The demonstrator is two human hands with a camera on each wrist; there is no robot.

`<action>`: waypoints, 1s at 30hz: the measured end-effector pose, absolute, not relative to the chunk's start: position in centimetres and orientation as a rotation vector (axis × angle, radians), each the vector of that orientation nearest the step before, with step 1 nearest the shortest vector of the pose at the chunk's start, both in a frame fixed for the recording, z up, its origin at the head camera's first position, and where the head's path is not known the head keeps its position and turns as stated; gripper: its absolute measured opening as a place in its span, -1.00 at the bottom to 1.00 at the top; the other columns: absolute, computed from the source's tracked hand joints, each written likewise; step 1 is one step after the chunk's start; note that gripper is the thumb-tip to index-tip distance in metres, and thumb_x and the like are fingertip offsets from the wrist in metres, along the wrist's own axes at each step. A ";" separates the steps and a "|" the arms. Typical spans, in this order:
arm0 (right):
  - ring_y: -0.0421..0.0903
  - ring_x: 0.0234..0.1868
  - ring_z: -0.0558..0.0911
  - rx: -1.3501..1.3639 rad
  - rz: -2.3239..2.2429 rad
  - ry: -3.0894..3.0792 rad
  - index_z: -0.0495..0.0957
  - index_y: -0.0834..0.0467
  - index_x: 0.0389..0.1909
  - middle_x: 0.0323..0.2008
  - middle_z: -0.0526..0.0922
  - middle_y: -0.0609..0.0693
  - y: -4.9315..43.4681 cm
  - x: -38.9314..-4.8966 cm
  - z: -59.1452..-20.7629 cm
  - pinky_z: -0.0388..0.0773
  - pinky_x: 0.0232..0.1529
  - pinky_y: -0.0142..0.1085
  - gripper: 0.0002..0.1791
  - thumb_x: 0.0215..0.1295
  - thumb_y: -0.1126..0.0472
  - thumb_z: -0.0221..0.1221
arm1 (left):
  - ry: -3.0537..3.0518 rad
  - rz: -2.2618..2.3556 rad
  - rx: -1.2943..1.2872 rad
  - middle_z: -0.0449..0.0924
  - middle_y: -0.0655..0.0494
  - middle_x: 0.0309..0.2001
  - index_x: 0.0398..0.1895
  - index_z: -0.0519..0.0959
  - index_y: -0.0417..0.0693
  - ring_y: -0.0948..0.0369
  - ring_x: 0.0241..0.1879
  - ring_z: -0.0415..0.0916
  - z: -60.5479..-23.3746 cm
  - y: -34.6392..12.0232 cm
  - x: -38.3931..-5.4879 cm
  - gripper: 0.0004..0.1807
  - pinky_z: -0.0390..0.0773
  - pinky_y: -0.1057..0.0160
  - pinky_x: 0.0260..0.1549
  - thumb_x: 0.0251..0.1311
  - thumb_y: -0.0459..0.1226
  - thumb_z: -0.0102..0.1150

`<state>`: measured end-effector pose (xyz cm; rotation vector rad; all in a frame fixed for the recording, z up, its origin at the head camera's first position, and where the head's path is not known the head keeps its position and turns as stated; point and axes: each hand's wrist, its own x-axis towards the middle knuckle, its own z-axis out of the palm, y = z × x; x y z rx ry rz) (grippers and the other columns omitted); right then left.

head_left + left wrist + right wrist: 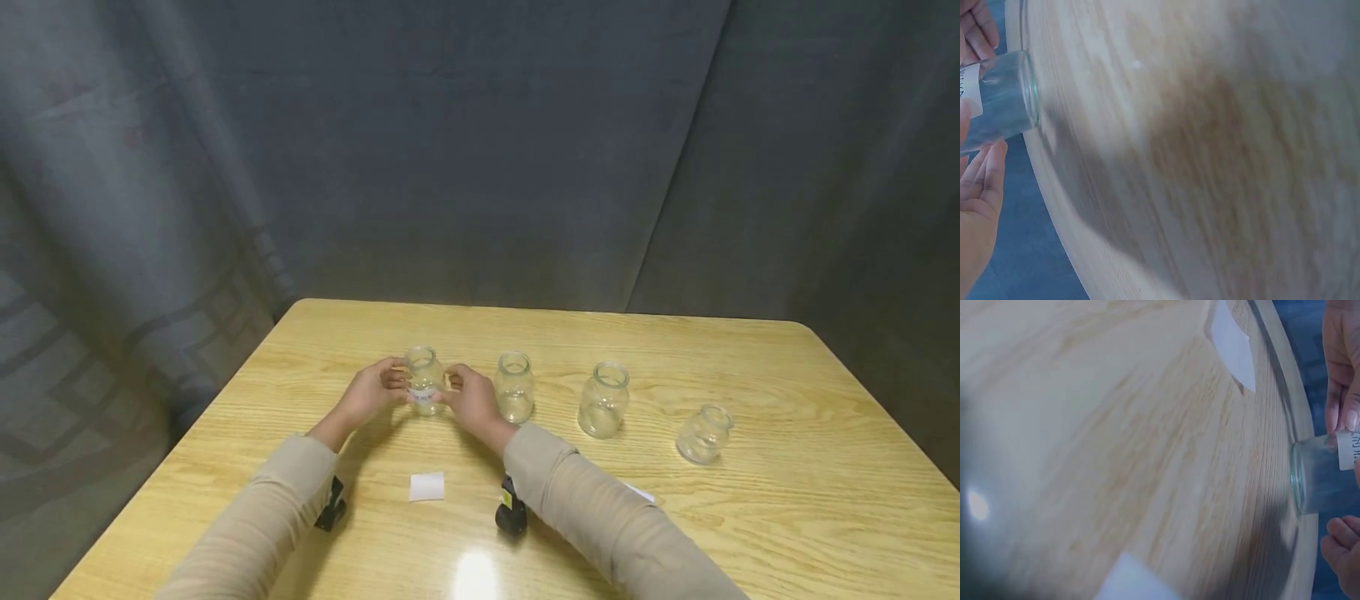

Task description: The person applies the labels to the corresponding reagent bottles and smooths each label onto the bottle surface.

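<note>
Thumbs and curved fingers of the left hand (370,392) and right hand (476,400) hold an upright, clear round-shouldered glass jar (426,377) between them, thumbs at its white printed label (423,395). Rightward along the yellow wood-grain table (787,375) stand a second glass jar (514,387), a third glass jar (603,402) and a squat glass jar (703,435). Nearer the person lies white rectangular paper (427,486).

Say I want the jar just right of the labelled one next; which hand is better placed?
Probably the right hand: it is close to the neighbouring jar, while the left hand is across the labelled jar from it.
</note>
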<state>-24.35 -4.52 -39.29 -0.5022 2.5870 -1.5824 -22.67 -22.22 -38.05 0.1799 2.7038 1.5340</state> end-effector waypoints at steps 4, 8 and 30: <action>0.05 -0.07 0.47 -0.499 -1.532 2.601 0.39 0.31 -0.05 -0.09 0.48 0.20 -4.1 -24.0 -39.2 0.44 -0.11 -0.24 -0.51 -0.04 0.20 0.24 | 2.703 1.514 0.173 0.37 -0.29 -0.02 0.14 0.21 -0.29 -0.06 -0.07 0.39 -38.0 -22.1 -22.5 -0.35 0.45 0.19 -0.16 -0.09 -0.43 0.20; 0.02 -0.09 0.49 -0.517 -1.506 2.589 0.41 0.28 -0.07 -0.11 0.50 0.16 -3.6 -23.7 -39.0 0.46 -0.14 -0.25 -0.53 -0.03 0.19 0.23 | 2.714 1.492 0.147 0.35 -0.28 0.01 0.16 0.19 -0.27 -0.06 -0.06 0.38 -37.7 -22.2 -22.3 -0.32 0.44 0.15 -0.15 -0.09 -0.35 0.22; -0.01 -0.20 0.53 -0.677 -1.509 2.501 0.43 0.33 -0.12 -0.23 0.55 0.15 -0.2 -21.0 -37.5 0.50 -0.26 -0.32 -0.59 0.05 0.17 0.19 | 2.771 1.545 0.102 0.39 -0.21 -0.08 0.00 0.32 -0.31 -0.02 -0.09 0.36 -37.0 -21.6 -18.3 -0.52 0.42 0.15 -0.13 -0.03 -0.35 0.19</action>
